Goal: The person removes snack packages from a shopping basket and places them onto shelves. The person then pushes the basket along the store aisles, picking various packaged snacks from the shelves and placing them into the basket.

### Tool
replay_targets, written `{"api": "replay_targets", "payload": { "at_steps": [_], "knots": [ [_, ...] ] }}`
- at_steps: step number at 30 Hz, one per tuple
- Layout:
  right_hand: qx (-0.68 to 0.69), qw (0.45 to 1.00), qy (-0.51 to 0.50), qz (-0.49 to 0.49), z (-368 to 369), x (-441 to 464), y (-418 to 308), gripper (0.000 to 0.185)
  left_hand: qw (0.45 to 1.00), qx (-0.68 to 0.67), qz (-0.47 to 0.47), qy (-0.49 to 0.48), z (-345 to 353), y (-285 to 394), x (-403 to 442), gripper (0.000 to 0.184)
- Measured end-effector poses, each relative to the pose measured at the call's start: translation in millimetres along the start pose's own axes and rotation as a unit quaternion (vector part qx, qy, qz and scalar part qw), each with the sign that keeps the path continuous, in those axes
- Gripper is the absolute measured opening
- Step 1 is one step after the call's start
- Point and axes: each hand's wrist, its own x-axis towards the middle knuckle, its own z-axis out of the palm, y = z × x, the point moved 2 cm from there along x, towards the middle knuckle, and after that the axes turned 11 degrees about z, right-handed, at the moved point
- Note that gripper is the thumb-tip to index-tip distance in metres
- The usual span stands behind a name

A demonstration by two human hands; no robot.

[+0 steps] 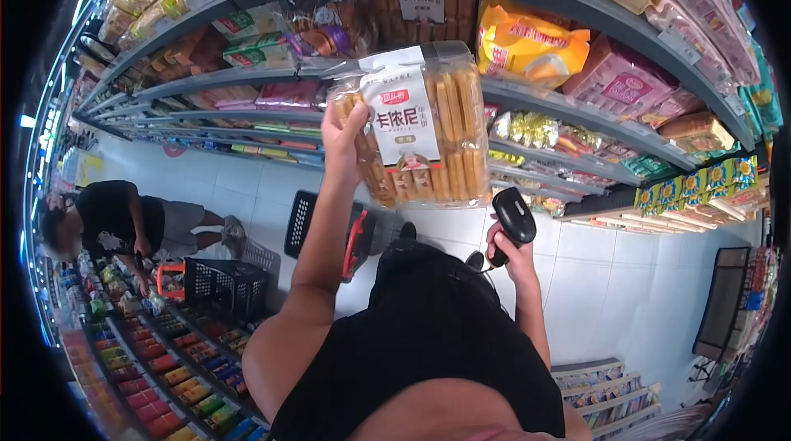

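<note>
My left hand (344,132) is closed on the left edge of a clear plastic pack of waffle-like biscuit sticks (457,128). The pack is held up in front of the shelves, its white label with red and black print facing me. Lower on the right, my right hand (512,253) is wrapped round the handle of a black handheld barcode scanner (515,217). The scanner's head points up and away from me, apart from the pack. A similar pack (422,9) sits on the shelf behind.
Packaged snacks line the curved shelf (527,95), with a yellow bag (527,44) and a pink box (618,83) at right. A black basket (301,223) with a red handle stands left of my legs. Another person (115,223) is at left beside a black basket (218,284).
</note>
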Motion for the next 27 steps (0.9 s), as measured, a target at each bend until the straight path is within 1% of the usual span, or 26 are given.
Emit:
{"api": "replay_targets", "payload": {
  "at_steps": [1,3,6,9,10,13,14,18,21,24,27],
  "knots": [
    [0.013,1.0,0.012,0.003,-2.4,-1.8,2.0,0.041,0.999,-0.018,-0.05,0.006,-8.5,-13.7,-7.3,0.039],
    [0.031,0.999,0.008,-0.002,-4.2,-4.6,-3.0,0.042,0.989,-0.052,-0.127,0.049,-12.6,-31.6,-28.0,0.032],
    [0.021,1.0,-0.004,0.007,-10.5,-6.6,-11.4,0.044,0.987,-0.051,-0.128,0.086,-12.6,-35.3,-50.4,0.03],
    [0.012,0.999,-0.022,0.023,-18.5,-4.7,-13.6,0.046,0.993,-0.014,-0.086,0.082,-23.3,-34.3,-63.8,0.031],
    [0.013,0.999,-0.028,0.024,-18.0,-4.0,-15.1,0.046,0.994,0.011,-0.07,0.081,-25.0,-30.0,-67.3,0.035],
    [0.0,0.999,-0.045,0.028,-21.8,-1.0,-17.0,0.048,0.992,0.101,-0.019,0.08,-25.9,-19.4,-75.7,0.04],
    [-0.005,0.998,-0.051,0.028,-24.3,0.3,-17.5,0.048,0.99,0.117,-0.012,0.076,-28.2,-19.2,-79.5,0.046],
    [-0.014,0.997,-0.061,0.036,-36.8,-5.0,-23.0,0.049,0.978,0.201,0.035,0.033,-13.2,-15.5,-92.6,0.052],
    [-0.009,0.997,-0.073,0.031,-45.9,-17.3,-25.1,0.048,0.971,0.235,0.052,-0.001,7.7,-22.2,-105.2,0.056],
    [-0.039,0.996,-0.075,0.042,-59.3,-35.4,-27.7,0.047,0.966,0.253,0.042,-0.028,28.5,-29.8,-116.8,0.056],
    [-0.044,0.996,-0.073,0.041,-81.0,-53.8,-28.9,0.046,0.972,0.23,0.014,-0.048,44.8,-41.4,-126.7,0.057]
  ]
}}
